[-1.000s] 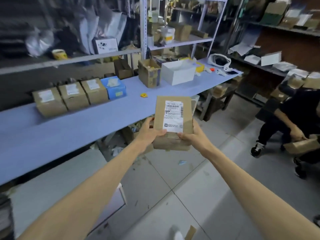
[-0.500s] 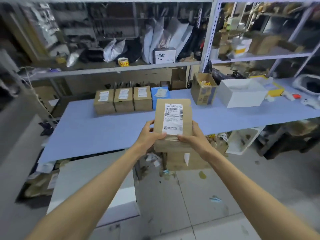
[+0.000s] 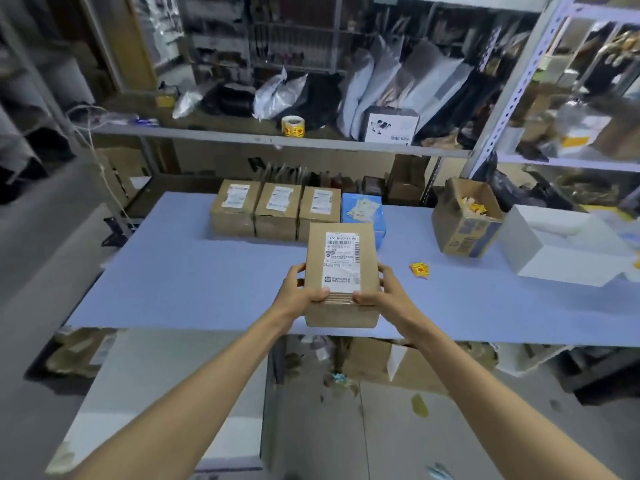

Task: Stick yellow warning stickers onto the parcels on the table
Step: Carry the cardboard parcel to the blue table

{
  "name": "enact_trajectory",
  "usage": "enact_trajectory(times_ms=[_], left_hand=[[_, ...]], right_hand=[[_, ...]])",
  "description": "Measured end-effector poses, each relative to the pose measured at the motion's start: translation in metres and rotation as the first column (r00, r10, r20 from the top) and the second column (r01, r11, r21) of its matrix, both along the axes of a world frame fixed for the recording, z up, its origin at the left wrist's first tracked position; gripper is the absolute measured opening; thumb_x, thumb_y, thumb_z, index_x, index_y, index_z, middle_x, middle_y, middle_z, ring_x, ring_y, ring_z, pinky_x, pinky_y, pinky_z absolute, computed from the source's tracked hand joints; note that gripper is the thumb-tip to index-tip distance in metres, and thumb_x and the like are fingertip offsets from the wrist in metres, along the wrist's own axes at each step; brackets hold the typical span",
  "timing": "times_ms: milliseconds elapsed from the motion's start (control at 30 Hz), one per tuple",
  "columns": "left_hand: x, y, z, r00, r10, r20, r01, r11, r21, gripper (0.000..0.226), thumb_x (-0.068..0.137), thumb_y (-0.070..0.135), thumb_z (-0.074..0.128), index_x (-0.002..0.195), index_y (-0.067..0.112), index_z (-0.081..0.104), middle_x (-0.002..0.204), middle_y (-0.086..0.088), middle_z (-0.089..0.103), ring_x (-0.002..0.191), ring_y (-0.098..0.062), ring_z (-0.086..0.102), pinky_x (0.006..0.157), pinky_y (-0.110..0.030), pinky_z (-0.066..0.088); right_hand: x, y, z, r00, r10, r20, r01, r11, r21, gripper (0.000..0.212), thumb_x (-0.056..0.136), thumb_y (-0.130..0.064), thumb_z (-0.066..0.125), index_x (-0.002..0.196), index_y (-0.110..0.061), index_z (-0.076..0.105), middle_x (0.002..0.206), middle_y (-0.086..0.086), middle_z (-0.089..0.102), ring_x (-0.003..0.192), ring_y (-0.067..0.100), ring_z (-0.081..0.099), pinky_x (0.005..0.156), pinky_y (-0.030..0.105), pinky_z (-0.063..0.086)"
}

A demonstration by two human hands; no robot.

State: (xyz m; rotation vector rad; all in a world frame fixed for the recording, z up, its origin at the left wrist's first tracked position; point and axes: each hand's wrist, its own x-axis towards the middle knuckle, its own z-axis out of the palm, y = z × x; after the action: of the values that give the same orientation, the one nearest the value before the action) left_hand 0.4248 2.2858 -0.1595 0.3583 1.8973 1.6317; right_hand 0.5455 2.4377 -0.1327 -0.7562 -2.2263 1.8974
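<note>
Head view: held parcel (image 3: 341, 275) hides blue box's (image 3: 362, 209) front corner.

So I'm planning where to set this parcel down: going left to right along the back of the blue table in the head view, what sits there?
Three brown parcels in a row → →, blue box, open cardboard box, white box.

brown parcel (image 3: 341, 271) with white label (image 3: 342, 263), lavender-blue table (image 3: 194, 271), yellow stickers (image 3: 419, 270).
</note>
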Motion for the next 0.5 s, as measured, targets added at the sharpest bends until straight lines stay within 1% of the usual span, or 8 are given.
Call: enact_trajectory(times_ms=[67,167,200,267,333,433,500], left_hand=[[-0.014,0.010,-0.005,1.000,0.005,0.008,-0.005,1.000,-0.018,0.072,0.081,0.007,0.072,0.140,0.014,0.032,0.129,-0.005,0.050,0.114,-0.022,0.052,0.076,-0.029,0.050],[-0.031,0.028,-0.013,1.000,0.009,0.002,-0.009,0.999,-0.043,0.070,0.083,0.007,0.070,0.140,0.013,0.030,0.128,-0.003,0.048,0.113,-0.020,0.050,0.074,-0.027,0.051],[-0.038,0.035,-0.017,1.000,0.010,0.010,-0.010,0.999,-0.054,0.070,0.083,0.007,0.071,0.140,0.013,0.030,0.128,-0.003,0.048,0.112,-0.019,0.050,0.077,-0.030,0.052],[-0.052,0.050,-0.026,1.000,0.017,0.025,-0.015,0.996,-0.085,0.072,0.082,0.009,0.072,0.140,0.014,0.030,0.129,-0.003,0.048,0.114,-0.019,0.049,0.090,-0.039,0.051],[-0.065,0.065,-0.034,0.999,0.028,0.032,-0.024,0.994,-0.103,0.072,0.082,0.010,0.073,0.140,0.015,0.030,0.128,-0.002,0.048,0.114,-0.019,0.049,0.095,-0.042,0.050],[-0.078,0.088,-0.049,0.997,0.060,0.039,-0.055,0.992,-0.113,0.072,0.081,0.008,0.073,0.139,0.014,0.031,0.126,-0.001,0.048,0.109,-0.017,0.049,0.091,-0.038,0.049],[-0.082,0.104,-0.061,0.994,0.089,0.059,-0.080,0.987,-0.137,0.073,0.080,0.007,0.073,0.139,0.015,0.032,0.128,-0.002,0.048,0.107,-0.016,0.050,0.089,-0.038,0.050]], right_hand=[[-0.016,0.012,-0.005,0.999,0.034,0.037,-0.033,0.999,-0.030,0.070,0.086,-0.004,0.067,0.141,-0.015,0.025,0.120,-0.003,0.052,0.097,0.000,0.055,0.068,0.013,0.050],[-0.039,0.033,-0.012,0.996,0.061,0.069,-0.059,0.998,-0.026,0.070,0.086,-0.005,0.067,0.140,-0.017,0.024,0.121,-0.005,0.053,0.100,0.000,0.055,0.071,0.014,0.050],[-0.047,0.042,-0.015,0.995,0.066,0.080,-0.064,0.997,-0.037,0.070,0.086,-0.006,0.067,0.140,-0.018,0.024,0.122,-0.004,0.052,0.100,0.000,0.054,0.071,0.014,0.050],[-0.063,0.059,-0.024,0.992,0.078,0.101,-0.073,0.996,-0.059,0.070,0.086,-0.005,0.067,0.140,-0.018,0.024,0.124,-0.003,0.052,0.099,0.000,0.054,0.070,0.013,0.050],[-0.077,0.076,-0.033,0.990,0.091,0.111,-0.084,0.994,-0.064,0.070,0.085,-0.005,0.067,0.140,-0.017,0.025,0.123,-0.004,0.052,0.098,0.000,0.054,0.068,0.011,0.050],[-0.097,0.104,-0.052,0.987,0.108,0.121,-0.100,0.992,-0.071,0.070,0.085,-0.001,0.067,0.139,-0.015,0.026,0.114,-0.008,0.050,0.094,-0.003,0.053,0.062,0.005,0.047],[-0.105,0.122,-0.068,0.982,0.120,0.144,-0.105,0.988,-0.112,0.071,0.084,0.000,0.067,0.139,-0.014,0.025,0.116,-0.005,0.052,0.093,-0.003,0.054,0.063,0.007,0.047]])
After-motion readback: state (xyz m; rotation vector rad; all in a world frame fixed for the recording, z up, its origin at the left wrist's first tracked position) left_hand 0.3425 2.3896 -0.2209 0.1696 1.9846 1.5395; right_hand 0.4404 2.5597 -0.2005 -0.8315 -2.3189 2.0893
